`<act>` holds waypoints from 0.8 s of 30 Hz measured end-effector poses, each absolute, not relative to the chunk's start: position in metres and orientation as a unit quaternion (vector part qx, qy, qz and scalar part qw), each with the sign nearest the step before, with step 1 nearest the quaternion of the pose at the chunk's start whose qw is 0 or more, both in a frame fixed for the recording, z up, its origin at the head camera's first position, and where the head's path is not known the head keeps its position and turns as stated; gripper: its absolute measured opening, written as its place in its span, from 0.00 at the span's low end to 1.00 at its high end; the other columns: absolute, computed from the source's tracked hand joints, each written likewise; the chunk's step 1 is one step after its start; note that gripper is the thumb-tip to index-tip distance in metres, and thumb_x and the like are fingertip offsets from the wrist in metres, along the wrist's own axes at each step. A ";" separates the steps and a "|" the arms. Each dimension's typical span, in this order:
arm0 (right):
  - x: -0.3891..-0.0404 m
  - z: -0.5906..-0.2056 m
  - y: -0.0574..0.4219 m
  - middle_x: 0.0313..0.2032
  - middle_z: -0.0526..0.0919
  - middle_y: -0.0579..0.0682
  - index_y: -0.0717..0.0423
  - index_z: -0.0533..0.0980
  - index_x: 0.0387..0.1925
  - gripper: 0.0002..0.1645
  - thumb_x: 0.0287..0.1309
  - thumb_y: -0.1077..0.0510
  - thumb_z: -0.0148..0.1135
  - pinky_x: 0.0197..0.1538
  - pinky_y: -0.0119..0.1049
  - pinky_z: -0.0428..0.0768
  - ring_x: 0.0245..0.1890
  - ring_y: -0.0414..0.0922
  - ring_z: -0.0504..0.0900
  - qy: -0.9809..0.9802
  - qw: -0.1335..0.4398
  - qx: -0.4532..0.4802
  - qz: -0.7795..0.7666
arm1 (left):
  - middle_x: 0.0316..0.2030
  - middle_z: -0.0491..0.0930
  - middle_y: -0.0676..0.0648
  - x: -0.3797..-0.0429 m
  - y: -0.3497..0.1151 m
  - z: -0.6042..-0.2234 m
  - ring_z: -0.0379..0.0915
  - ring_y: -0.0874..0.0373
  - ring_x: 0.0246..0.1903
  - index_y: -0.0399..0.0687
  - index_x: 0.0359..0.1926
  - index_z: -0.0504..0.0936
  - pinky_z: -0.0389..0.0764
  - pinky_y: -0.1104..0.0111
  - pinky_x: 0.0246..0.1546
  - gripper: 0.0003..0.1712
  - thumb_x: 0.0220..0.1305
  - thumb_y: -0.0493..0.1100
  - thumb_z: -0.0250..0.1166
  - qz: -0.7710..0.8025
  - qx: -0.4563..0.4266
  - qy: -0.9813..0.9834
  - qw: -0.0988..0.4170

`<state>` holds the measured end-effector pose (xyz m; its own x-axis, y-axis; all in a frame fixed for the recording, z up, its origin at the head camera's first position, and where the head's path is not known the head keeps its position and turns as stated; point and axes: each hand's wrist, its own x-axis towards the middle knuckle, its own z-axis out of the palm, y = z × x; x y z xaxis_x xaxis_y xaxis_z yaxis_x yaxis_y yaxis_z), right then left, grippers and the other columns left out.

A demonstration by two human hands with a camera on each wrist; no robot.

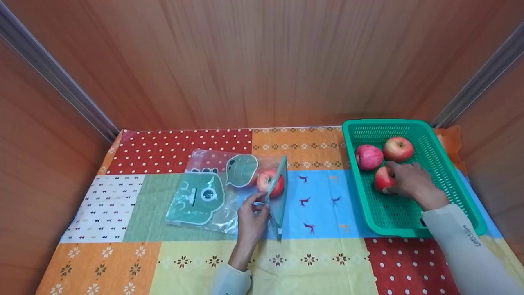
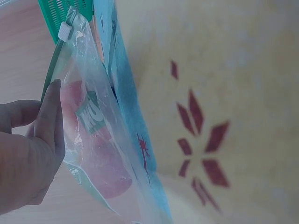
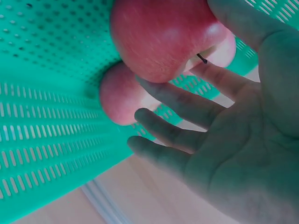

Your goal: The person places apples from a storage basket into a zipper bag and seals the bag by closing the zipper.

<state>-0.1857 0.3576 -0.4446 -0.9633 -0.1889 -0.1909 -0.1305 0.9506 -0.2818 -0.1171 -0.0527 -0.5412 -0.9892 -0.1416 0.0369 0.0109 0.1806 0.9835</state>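
A clear zip bag with a green dinosaur print [image 1: 196, 200] lies on the patchwork cloth, its mouth to the right. My left hand [image 1: 252, 217] pinches the green rim of that mouth between thumb and fingers; the white zip slider [image 2: 65, 31] sits at the rim's end. Inside the bag an apple [image 1: 266, 183] shows near the opening, with more red partly hidden behind the print. Over in the green basket [image 1: 370, 223], my right hand [image 1: 411, 182] holds a red apple [image 3: 163, 37] between thumb and fingertips. Two other apples, a darker one [image 1: 369, 157] and a paler one [image 1: 398, 148], sit behind it.
The patchwork cloth [image 1: 196, 266] covers the table. Wood-grain panels [image 1: 262, 61] rise at the back and both sides. Something orange [image 1: 452, 143] pokes out behind the basket's right side. The basket's raised rim surrounds the apples.
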 end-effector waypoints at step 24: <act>-0.156 -0.411 0.333 0.57 0.77 0.71 0.67 0.65 0.73 0.53 0.51 0.59 0.84 0.47 0.71 0.84 0.57 0.72 0.71 0.981 -0.014 -0.116 -0.156 | 0.43 0.84 0.41 -0.118 -0.052 -0.541 0.84 0.53 0.36 0.37 0.56 0.85 0.88 0.68 0.35 0.19 0.65 0.25 0.66 -0.613 0.047 -0.785 0.069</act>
